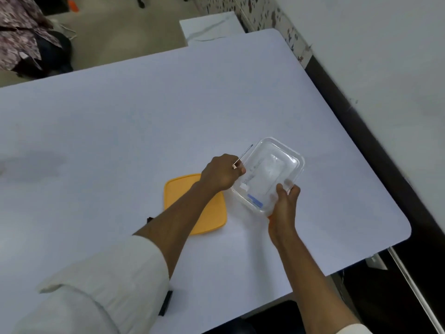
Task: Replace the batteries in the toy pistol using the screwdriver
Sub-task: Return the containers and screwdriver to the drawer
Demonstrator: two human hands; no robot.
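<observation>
- Table (168,116): white, bare surface; toy pistol not in view.
- Lid (192,213): orange, off, flat beside the container.
- Clear plastic container (272,174): right hand (285,201) grips its near edge; contents indistinct, no legible writing.
- Screwdriver (243,156): thin shaft, left hand (220,172) fingers curled round it.
- Progress: tool fetched; unscrewing and battery swap apparently remain.

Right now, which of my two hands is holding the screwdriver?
The left hand: it grips the screwdriver, its thin shaft pointing up. The right hand grips the clear container.
</observation>
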